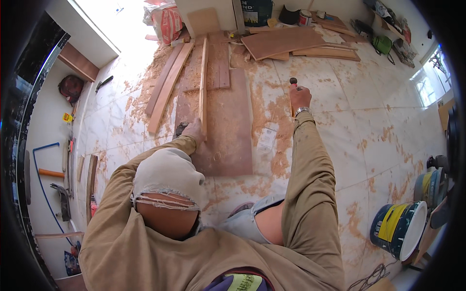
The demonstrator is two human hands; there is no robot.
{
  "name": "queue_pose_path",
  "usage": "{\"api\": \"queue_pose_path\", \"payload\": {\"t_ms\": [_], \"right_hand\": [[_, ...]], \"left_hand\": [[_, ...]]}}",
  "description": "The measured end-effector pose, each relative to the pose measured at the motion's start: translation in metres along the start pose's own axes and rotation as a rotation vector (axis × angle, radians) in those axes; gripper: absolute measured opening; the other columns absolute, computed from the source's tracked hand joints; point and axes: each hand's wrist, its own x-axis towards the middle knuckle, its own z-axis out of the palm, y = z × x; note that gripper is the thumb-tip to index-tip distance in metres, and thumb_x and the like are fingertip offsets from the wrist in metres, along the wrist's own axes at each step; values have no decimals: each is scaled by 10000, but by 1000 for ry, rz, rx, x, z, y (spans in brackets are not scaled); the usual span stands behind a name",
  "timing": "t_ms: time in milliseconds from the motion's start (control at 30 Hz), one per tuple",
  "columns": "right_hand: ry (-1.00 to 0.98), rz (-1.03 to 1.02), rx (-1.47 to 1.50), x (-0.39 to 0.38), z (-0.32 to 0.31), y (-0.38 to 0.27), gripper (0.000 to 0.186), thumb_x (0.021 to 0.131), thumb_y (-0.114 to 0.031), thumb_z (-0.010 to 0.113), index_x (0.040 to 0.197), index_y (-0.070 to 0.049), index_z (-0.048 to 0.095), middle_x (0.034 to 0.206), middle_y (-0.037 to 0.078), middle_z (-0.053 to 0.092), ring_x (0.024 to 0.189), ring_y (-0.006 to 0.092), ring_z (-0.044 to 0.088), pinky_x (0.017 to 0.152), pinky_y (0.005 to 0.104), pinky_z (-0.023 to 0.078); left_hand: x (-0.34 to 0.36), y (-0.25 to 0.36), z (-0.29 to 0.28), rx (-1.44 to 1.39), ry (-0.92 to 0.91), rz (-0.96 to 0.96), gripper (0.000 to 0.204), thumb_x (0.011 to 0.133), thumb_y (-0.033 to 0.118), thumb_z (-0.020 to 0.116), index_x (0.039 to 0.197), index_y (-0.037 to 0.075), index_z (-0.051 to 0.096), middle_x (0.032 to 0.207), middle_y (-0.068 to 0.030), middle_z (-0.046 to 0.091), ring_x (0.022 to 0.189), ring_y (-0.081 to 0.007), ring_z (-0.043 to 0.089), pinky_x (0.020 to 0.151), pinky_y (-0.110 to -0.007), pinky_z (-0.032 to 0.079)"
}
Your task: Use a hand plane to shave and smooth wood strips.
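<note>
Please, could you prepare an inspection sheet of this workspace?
Surface: marble-look tiled floor, strewn with wood shavings.
Work things: narrow wooden strip lying over a brown board.
Clutter: loose planks left of the strip; piled boards at the far side.
Hands: left hand at the strip's near end; right hand grips a tool, kind unclear.
Cables: thin dark cable, lower right.
Surroundings: dark bucket, right; red-and-white sack, upper left.

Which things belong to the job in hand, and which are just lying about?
Apparently in use:
narrow wood strip, left hand at its near end
dark-ended tool in the right hand
brown board beneath the strip

Likely lying about:
white paper
red-and-white bag
yellow-banded bucket
</note>
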Motion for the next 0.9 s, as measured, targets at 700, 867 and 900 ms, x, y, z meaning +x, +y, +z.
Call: {"api": "queue_pose_path", "payload": {"t_ms": [700, 867, 900], "right_hand": [[-89, 202, 291, -4, -49, 22, 234, 943, -196, 624, 748, -88, 551, 586, -24, 467, 423, 79, 416, 392, 261, 354], [14, 228, 34, -34, -133, 29, 256, 941, -174, 633, 722, -73, 545, 604, -23, 495, 439, 75, 456, 394, 270, 358], [14, 226, -29, -40, -151, 29, 254, 941, -174, 634, 725, -68, 552, 612, -27, 505, 440, 75, 460, 393, 271, 354]], "left_hand": [[136, -142, -36, -662, 365, -18, 366, 898, 228, 665, 1236, 88, 680, 1130, -184, 676, 1073, -318, 670, 964, -401, 530], [292, -235, -88, -395, 431, -260, 691, 818, 304, 759, 1460, 211, 522, 1381, -217, 510, 1321, -388, 495, 1097, -466, 432], [321, -242, -92, -322, 388, -262, 809, 793, 383, 795, 1512, 245, 452, 1442, -231, 457, 1373, -400, 442, 1120, -502, 401]]}}
